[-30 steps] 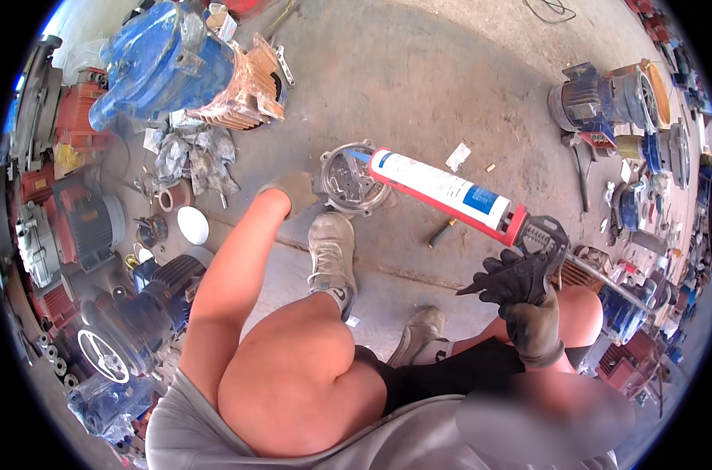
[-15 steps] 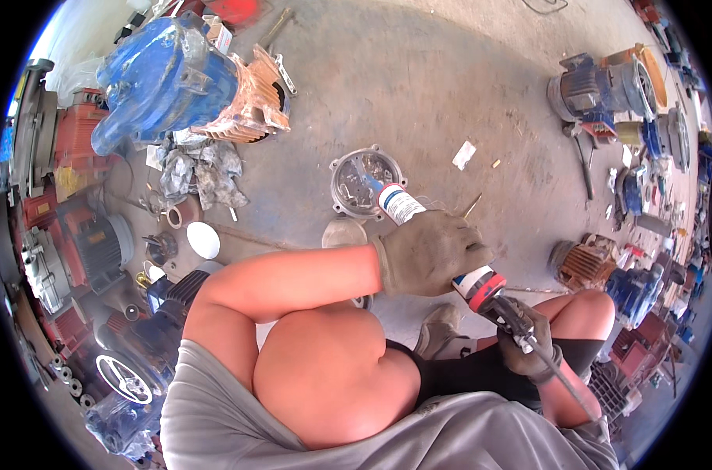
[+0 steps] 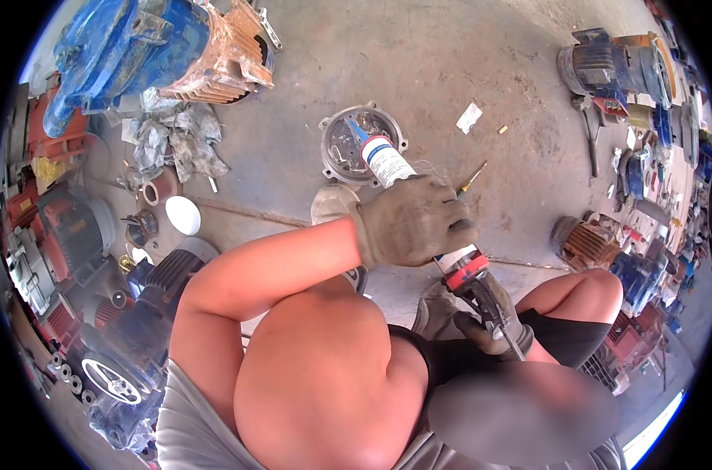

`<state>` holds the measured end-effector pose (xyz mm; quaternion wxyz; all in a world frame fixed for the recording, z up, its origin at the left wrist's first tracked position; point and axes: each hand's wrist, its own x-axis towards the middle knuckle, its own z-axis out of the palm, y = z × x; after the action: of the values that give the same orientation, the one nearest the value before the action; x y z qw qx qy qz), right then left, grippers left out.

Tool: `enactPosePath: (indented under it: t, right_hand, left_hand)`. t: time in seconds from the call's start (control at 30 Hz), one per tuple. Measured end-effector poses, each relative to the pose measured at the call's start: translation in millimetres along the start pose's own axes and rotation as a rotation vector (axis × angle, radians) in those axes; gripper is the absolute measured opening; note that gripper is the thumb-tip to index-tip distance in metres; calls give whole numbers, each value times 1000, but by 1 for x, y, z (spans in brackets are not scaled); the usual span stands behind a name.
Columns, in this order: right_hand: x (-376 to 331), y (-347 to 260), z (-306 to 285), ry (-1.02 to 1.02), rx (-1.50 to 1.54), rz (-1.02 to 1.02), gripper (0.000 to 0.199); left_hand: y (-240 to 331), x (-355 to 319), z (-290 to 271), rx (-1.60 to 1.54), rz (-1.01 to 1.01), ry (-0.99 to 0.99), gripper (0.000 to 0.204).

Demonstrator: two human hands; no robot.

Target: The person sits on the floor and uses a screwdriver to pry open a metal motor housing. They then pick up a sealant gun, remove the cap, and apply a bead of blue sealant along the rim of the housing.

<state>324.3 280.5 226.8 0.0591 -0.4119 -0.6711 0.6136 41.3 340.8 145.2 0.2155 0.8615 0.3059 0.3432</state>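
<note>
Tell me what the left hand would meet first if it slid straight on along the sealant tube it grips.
Probably the round grey motor end cover on the floor; the tube's nozzle already points into it, though depth is unclear. The left hand grips the sealant tube.

my left hand [image 3: 413, 221] wraps around the middle of the sealant tube [image 3: 387, 160], and my right hand [image 3: 489, 317] sits behind it at the caulking gun's handle [image 3: 481, 294], close above my right knee [image 3: 583, 290]. the tube's nozzle reaches forward into the round motor end cover [image 3: 361, 143] lying on the floor [image 3: 419, 70] ahead of me. a screwdriver [image 3: 472, 178] lies just right of my left hand. a scrap of paper [image 3: 469, 117] lies further ahead to the right. a big motor [image 3: 152, 55] stands far ahead on the left, with crumpled rags [image 3: 172, 141] before it. more motors [image 3: 614, 66] crowd the right edge.
</note>
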Motion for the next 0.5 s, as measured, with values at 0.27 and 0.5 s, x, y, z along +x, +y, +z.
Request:
enactPosePath:
  t: [0.27,0.5]
  right_hand:
    - [13,12,12,71,-31,-7,35]
    - [14,11,12,93,-64,-39,30]
  left_hand:
    - [-9,-13,6,20,10,-49,29]
    - [-9,-13,3,39,20,-33,32]
